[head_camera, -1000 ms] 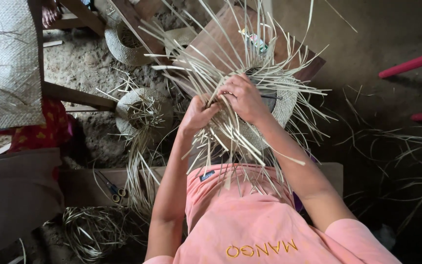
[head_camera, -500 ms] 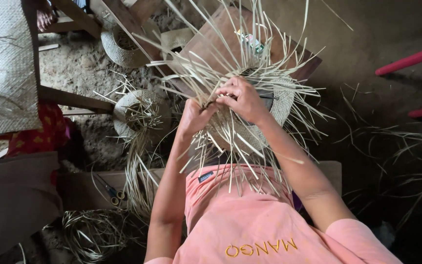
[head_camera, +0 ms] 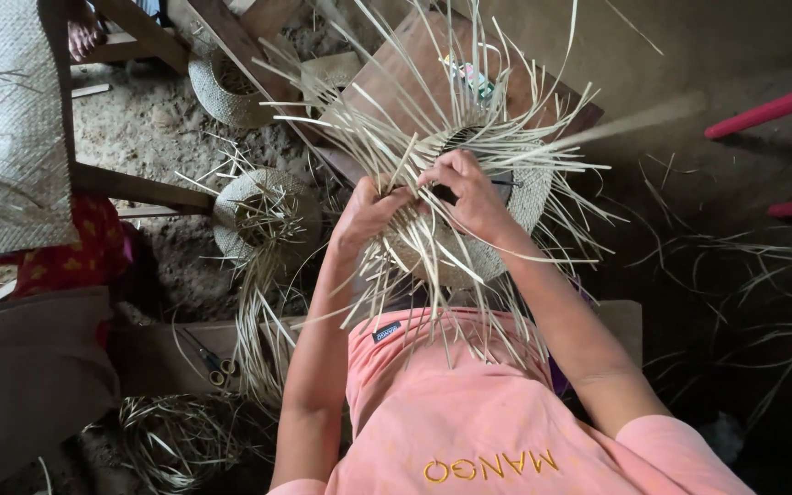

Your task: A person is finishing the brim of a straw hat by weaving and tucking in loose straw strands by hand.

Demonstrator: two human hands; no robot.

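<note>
A half-woven straw hat [head_camera: 515, 188] rests in front of my chest, with long loose pale strips fanning out all around it. My left hand [head_camera: 370, 213] grips a bunch of strips at the hat's left side. On the top middle of the weave, my right hand [head_camera: 467, 191] pinches strips with curled fingers. Both hands touch the hat. My pink shirt [head_camera: 469, 422] fills the bottom of the view.
Another unfinished straw hat [head_camera: 263, 213] sits on the dirt floor to the left, a third one [head_camera: 222, 87] farther back. Scissors [head_camera: 213, 365] lie on a low board by a straw coil [head_camera: 176, 438]. A woven mat [head_camera: 6, 119] hangs left. Red poles [head_camera: 763, 110] at right.
My hands have shifted slightly on the hat while working the strips. The view has tilted a little; the loose strips have splayed differently.
</note>
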